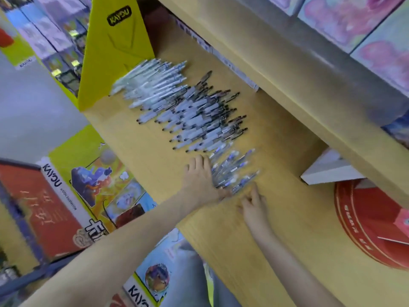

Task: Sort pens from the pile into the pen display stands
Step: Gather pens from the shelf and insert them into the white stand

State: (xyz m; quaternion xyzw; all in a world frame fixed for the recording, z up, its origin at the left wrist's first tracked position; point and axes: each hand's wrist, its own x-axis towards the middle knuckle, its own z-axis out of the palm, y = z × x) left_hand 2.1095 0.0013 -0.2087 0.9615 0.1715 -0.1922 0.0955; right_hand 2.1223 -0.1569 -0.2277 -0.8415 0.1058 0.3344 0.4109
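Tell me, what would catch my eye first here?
A long heap of pens lies across the wooden shelf, pale ones far off, black-tipped in the middle, blue nearest. At the blue end the left hand lies flat against the pens, with the right hand beside it. A yellow board stands at the far end.

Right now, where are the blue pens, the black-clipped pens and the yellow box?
blue pens (233,171), head view, middle of the bunch
black-clipped pens (199,122), head view, middle of the pile
yellow box (115,54), head view, flat face below the logo
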